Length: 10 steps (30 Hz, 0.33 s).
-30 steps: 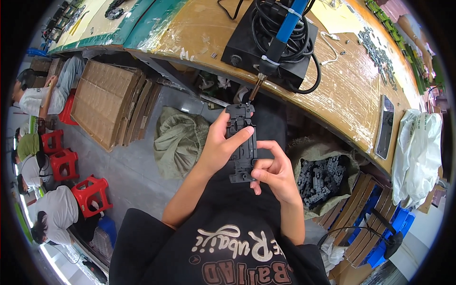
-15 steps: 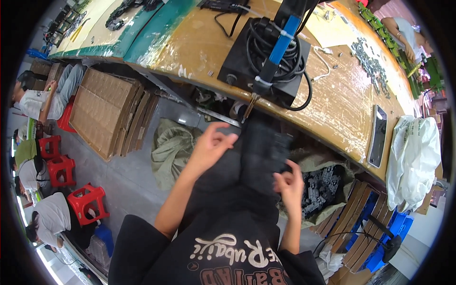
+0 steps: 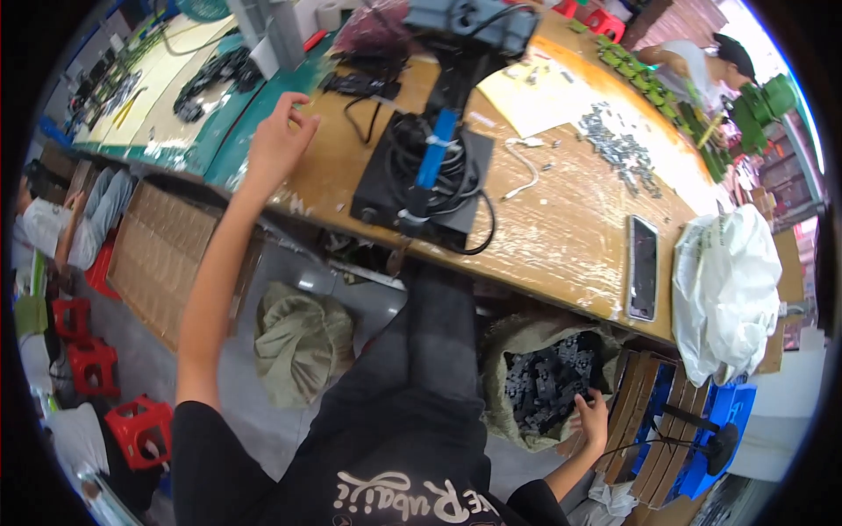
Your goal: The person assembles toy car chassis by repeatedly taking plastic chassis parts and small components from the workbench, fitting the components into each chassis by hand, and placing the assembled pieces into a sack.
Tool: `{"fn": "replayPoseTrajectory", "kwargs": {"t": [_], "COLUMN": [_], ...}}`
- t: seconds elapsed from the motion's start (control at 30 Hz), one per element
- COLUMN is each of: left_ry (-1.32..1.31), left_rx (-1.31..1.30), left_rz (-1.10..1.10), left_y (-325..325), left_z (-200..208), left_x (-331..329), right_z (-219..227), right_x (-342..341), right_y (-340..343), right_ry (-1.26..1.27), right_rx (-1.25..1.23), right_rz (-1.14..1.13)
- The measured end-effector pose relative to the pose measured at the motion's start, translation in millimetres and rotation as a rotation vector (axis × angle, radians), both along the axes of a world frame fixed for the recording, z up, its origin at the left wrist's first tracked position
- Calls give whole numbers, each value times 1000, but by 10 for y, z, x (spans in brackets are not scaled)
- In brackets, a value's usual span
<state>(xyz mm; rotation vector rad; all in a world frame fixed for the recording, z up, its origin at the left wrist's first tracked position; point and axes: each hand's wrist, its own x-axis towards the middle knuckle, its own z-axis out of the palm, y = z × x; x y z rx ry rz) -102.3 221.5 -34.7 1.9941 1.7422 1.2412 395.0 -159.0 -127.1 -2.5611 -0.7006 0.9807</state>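
Note:
My left hand [image 3: 279, 140] is raised over the left part of the workbench, its fingers loosely bent and apart, with nothing seen in them. Nearby on the bench lies a black device with a cable [image 3: 361, 85]. Down at my right, my right hand [image 3: 594, 419] is at the right rim of an open woven sack [image 3: 498, 412]. Its fingers are apart, with the tips close to the black plastic parts [image 3: 548, 381] that fill the sack. Whether they touch one I cannot make out.
A black box with coiled cables [image 3: 377, 188] and a blue-handled tool [image 3: 431, 162] occupies the bench front. Grey small parts [image 3: 614, 145], a phone [image 3: 643, 267] and a white bag [image 3: 724, 294] lie right. Another sack [image 3: 303, 342] stands on the floor. A co-worker [image 3: 693, 74] sits opposite.
My left hand has gone from above my lap up and left over the bench. My right hand has dropped to the sack. The blurred dark shape near it is no longer seen.

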Motion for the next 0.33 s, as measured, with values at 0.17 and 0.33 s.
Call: {"fn": "replayPoseTrajectory", "kwargs": {"t": [0.17, 0.33], "left_ry": [560, 932], "left_rx": [158, -175], "left_rz": [-134, -192], "left_y": [635, 1129], "left_z": [188, 110], "left_x": [133, 179], "right_z": [1040, 1347], "right_x": [-642, -762], "right_y": [1014, 2110], "right_ry": [381, 24], "right_rx": [626, 1018], "right_rz": [342, 552]}}
